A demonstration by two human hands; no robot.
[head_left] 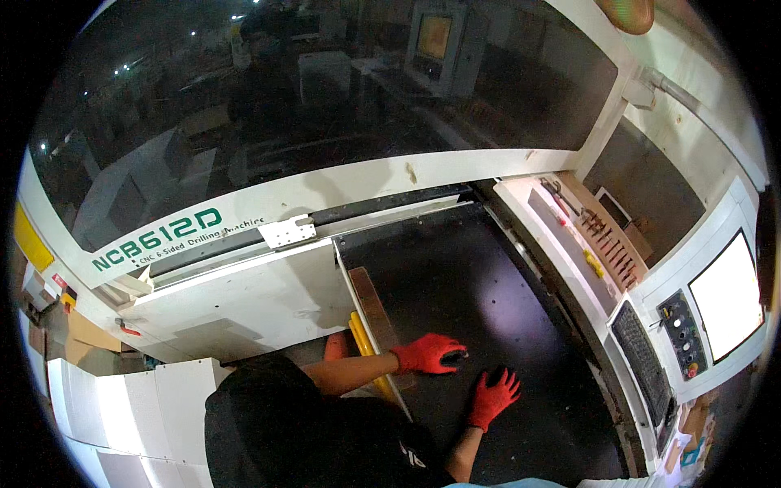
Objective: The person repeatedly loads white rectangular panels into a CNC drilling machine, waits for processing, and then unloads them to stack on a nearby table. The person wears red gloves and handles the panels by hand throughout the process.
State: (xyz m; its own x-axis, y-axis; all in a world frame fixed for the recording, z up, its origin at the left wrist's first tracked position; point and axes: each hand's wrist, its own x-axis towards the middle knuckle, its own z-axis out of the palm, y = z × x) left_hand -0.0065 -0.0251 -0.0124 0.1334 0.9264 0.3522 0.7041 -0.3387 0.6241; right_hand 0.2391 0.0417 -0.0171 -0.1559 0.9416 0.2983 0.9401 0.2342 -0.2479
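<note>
two red-gloved hands were laid on a dark board (488, 293). the left hand (429, 353) was pressed down with fingers curled, gripping nothing. the right hand (491, 396) was spread flat, just beside it. a keyboard (642, 358) and lit screen (726, 294) were seen well right of both.
</note>
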